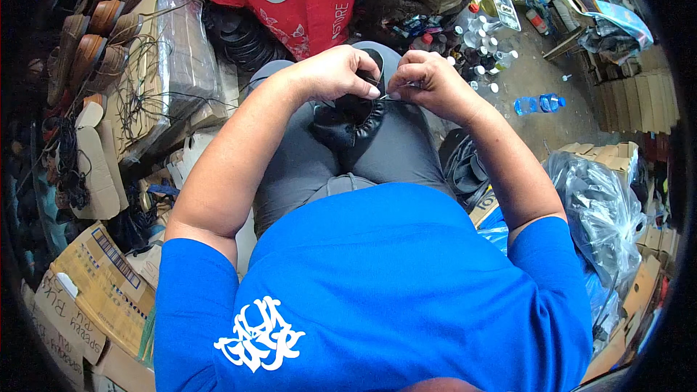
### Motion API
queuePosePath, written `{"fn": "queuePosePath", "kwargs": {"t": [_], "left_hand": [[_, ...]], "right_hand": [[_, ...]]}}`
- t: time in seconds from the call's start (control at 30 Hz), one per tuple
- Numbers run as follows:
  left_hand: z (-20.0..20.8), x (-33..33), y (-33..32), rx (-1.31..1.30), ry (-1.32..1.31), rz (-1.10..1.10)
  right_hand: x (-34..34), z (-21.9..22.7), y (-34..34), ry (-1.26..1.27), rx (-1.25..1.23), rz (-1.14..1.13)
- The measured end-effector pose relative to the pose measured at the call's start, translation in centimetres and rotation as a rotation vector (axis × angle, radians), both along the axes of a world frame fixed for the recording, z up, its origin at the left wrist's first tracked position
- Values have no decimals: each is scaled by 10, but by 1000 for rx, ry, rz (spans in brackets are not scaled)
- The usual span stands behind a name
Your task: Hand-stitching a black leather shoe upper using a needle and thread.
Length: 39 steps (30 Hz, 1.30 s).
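A black leather shoe rests on my lap between my thighs, its gathered, puckered edge facing up. Over its far end, my left hand is closed, thumb and fingers pressed together at the shoe. Just to the right, my right hand is closed in a pinch around a thin pale thread. That thread runs across the short gap between the two hands. Exactly what my left fingertips grip is hidden.
A red bag stands beyond my knees. Brown shoes are piled at the far left beside a plastic-wrapped stack. Small bottles and blue plastic bottles lie on the floor at right. Cardboard boxes sit at near left.
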<state>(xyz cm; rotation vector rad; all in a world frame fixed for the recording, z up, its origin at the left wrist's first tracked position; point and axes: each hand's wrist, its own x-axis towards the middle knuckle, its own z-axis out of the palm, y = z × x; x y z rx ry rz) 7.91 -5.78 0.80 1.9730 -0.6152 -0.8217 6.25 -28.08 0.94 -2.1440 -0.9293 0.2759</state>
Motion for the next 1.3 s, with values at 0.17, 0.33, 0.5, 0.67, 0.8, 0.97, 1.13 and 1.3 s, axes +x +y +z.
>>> {"fn": "queuePosePath", "kwargs": {"t": [0.17, 0.33, 0.5, 0.67, 0.8, 0.97, 1.13, 1.3], "left_hand": [[-1, 0, 0, 19, 50, 24], [-11, -1, 3, -98, 110, 63], [-11, -1, 9, -141, 187, 5], [-6, -1, 11, -82, 132, -88], [0, -2, 10, -31, 105, -104], [-2, 1, 10, 10, 96, -140], [-1, 7, 4, 112, -130, -119], [-19, 0, 2, -25, -441, 184]], "right_hand": [[-2, -9, 0, 5, 9, 5], [-14, -29, 2, 104, 186, -81], [-28, -30, 0, 45, 194, -151], [-38, -27, 2, -61, 115, -186], [-42, -21, 1, -157, 57, -165], [-50, 13, 17, -373, -388, -43], [-39, 28, 38, -395, -589, 34], [-28, 10, 31, -162, -360, -131]]}}
